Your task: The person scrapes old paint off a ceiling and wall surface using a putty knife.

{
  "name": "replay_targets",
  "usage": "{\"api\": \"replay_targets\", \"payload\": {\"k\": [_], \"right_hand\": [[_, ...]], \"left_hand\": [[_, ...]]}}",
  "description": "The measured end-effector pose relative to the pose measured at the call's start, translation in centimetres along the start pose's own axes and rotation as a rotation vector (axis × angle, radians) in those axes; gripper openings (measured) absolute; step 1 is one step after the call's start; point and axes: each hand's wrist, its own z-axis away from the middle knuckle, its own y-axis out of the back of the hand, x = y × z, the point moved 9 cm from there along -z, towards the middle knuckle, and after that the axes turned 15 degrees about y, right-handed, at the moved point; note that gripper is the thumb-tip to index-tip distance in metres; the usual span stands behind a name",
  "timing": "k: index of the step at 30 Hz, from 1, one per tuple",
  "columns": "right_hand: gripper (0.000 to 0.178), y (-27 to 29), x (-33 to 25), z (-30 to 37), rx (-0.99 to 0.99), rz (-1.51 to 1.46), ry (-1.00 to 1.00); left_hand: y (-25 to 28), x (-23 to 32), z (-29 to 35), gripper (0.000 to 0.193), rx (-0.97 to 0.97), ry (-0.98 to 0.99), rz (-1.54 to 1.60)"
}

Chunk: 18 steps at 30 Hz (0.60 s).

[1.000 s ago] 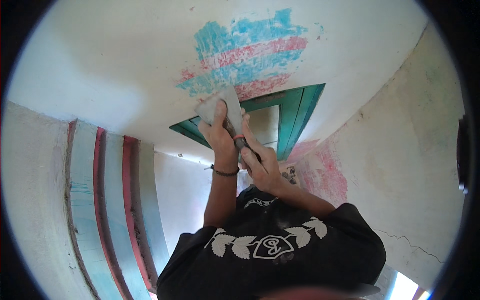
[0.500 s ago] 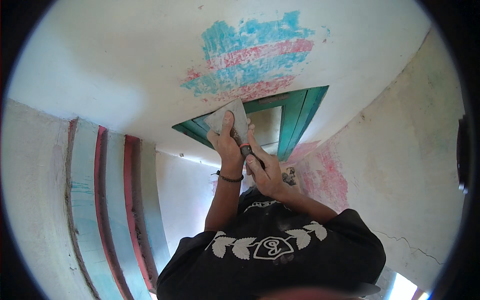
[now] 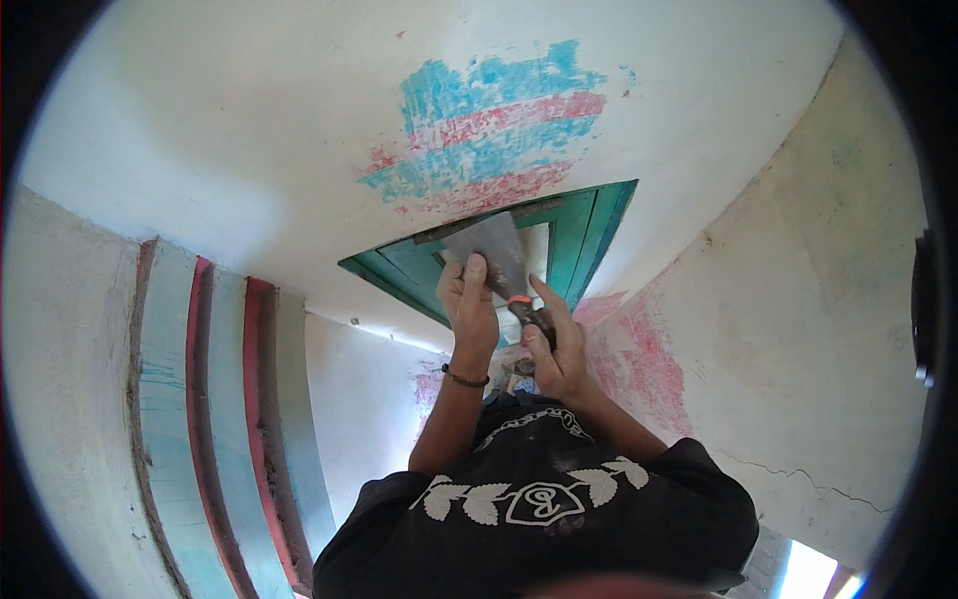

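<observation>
A putty knife with a wide grey metal blade (image 3: 496, 243), a reddish collar and a dark handle (image 3: 533, 316) is between my two hands, blade tilted up and to the left. My left hand (image 3: 471, 311), with a dark bracelet at its wrist, pinches the blade's left edge, thumb lying on its face. My right hand (image 3: 565, 355) is closed round the handle, its thumb along the near side. Just beyond the blade is the green-framed opening (image 3: 597, 222) in the white wall; the blade and my hands hide part of it.
Above the frame, the white wall (image 3: 279, 130) has a patch of blue and pink paint (image 3: 489, 120). Red-edged ledges (image 3: 267, 399) run down the left. A side wall (image 3: 778, 329) with pink smears (image 3: 649, 349) and a crack stands at right.
The putty knife and both hands have shifted right and slightly down. The blade has turned so its face looks darker and smoother, and my left hand still holds its edge.
</observation>
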Motion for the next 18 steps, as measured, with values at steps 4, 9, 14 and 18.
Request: {"api": "replay_targets", "payload": {"k": [4, 9, 14, 18], "right_hand": [[0.043, 3.3, -3.9, -1.4, 0.160, 0.323, 0.411], [0.044, 5.9, -4.3, -1.6, 0.372, 0.657, 0.571], [0.045, 6.6, -2.3, -2.7, 0.354, 0.710, 0.488], [0.049, 4.7, -3.5, -1.5, 0.324, 0.623, 0.557]], "left_hand": [[-3.3, 1.3, 1.5, 0.039, -0.124, -0.078, -0.056], [-4.1, 0.6, 1.7, 0.042, -0.162, -0.071, -0.134], [-4.2, -0.8, 2.5, 0.041, -0.233, 0.042, -0.207], [-4.3, -0.7, 2.6, 0.046, -0.221, 0.027, -0.219]]}}
